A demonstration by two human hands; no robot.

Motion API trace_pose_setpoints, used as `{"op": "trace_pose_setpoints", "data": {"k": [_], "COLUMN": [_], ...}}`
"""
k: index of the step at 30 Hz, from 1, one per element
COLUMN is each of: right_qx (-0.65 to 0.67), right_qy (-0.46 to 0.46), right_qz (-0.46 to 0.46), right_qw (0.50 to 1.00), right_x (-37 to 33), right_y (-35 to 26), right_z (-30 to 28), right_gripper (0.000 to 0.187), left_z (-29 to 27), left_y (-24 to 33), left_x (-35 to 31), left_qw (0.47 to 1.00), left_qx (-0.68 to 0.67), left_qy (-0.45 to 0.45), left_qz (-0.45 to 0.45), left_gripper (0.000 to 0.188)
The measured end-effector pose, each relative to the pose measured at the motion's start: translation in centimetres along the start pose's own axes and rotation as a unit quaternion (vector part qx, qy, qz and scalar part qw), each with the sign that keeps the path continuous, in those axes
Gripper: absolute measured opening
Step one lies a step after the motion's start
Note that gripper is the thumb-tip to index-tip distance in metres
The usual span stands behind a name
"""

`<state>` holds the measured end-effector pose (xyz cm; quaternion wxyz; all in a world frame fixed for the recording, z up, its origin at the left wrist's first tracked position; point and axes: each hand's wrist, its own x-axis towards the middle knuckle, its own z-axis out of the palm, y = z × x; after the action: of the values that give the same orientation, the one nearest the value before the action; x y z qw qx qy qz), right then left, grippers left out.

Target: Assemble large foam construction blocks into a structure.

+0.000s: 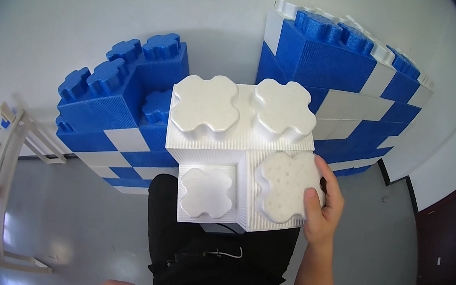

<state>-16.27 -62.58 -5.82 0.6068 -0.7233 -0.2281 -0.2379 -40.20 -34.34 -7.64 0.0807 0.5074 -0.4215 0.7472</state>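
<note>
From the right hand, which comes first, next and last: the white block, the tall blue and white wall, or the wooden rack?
1. White block: held by the right hand.
2. Tall blue and white wall: behind, upper right.
3. Wooden rack: far left.

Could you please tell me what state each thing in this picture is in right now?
White foam block: held up close, studs facing the camera.
Right hand: gripping the white foam block's right edge, thumb on a stud.
Left hand: not in view.
Blue and white block wall: stacked, standing against the wall.
Blue and white block stack: partly built, lower, studs bare on top.
</note>
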Motion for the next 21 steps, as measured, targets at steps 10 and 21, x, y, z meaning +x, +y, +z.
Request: {"op": "trace_pose_setpoints", "data": {"k": [10, 21], "right_qx": [-0.002, -0.278], "right_qy": [0.003, -0.043], "right_qz": [-0.009, -0.063], "right_qw": [1.0, 0.958], "right_x": [0.1, -2.0], "right_y": [-0.8, -4.8], "right_z": [-0.1, 2.2], "right_gripper": [0.051, 0.095], "left_z": [3.1, 13.0], "left_y": [-5.8, -6.4], "left_x": [-0.7, -12.8], "left_qw": [0.915, 0.688], "left_qx": [-0.194, 0.023], "left_qy": [-0.33, -0.621], "left_qz": [-0.124, -0.373], "left_gripper": [0.03, 0.099]}}
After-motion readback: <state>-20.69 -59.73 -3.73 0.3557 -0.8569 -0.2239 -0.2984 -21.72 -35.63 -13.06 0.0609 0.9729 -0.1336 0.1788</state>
